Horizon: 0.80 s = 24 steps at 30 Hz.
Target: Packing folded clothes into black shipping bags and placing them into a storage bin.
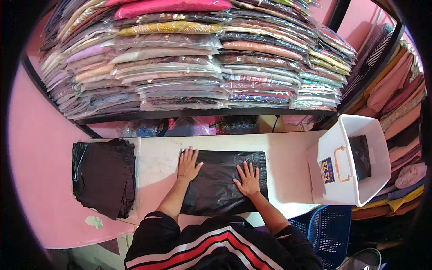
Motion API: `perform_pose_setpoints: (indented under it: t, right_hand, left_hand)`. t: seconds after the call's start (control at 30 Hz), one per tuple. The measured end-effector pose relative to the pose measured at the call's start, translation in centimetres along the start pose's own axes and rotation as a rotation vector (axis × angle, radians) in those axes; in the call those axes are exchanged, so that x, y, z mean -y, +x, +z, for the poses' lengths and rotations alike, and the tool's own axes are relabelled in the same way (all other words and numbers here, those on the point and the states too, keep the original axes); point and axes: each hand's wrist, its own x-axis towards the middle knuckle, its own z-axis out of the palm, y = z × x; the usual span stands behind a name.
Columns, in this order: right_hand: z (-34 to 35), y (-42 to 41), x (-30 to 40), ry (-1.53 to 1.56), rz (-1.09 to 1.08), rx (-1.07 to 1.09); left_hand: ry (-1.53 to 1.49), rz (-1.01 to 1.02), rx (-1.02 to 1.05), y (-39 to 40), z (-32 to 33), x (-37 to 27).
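Observation:
A black plastic bag (219, 189) lies flat on the white table (158, 168) in front of me. My left hand (189, 165) rests palm down on its upper left corner, fingers apart. My right hand (248, 180) presses flat on its right part, fingers spread. Neither hand grips anything. To the left, at the table's end, lies a stack of black plastic bags (104, 179) with uneven edges, beside a strip of clear plastic.
A white plastic bin (317, 172) with an orange handle stands at the table's right, something black inside. A blue plastic basket (329, 233) is below it. Behind the table, a dark-framed shelf (202, 113) holds stacked folded fabrics in clear bags (175, 64). More folded fabrics (401, 111) fill the far right.

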Motion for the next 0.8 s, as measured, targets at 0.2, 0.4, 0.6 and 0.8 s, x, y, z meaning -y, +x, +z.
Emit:
perform_pose_setpoints:
  t: [0.2,0.4,0.6,0.8]
  right_hand:
    - [-0.9,2.3,-0.3,0.072,0.011,0.027]
    - [-2.0,8.3,-5.6,0.347,0.102,-0.003]
    - [-3.6,10.3,-4.7,-0.167,-0.071,0.348]
    - [-7.5,10.9,-5.2,-0.078,-0.082,-0.200]
  left_hand:
    - [-0.050,-0.048,-0.176,0.0,1.1,3.8]
    - [-0.162,-0.189,-0.022,3.6,-3.6,2.9]
    - [-0.021,-0.095,0.127,3.5,-5.0,4.2]
    - [-0.233,-0.148,-0.158,3.5,-10.3,1.8]
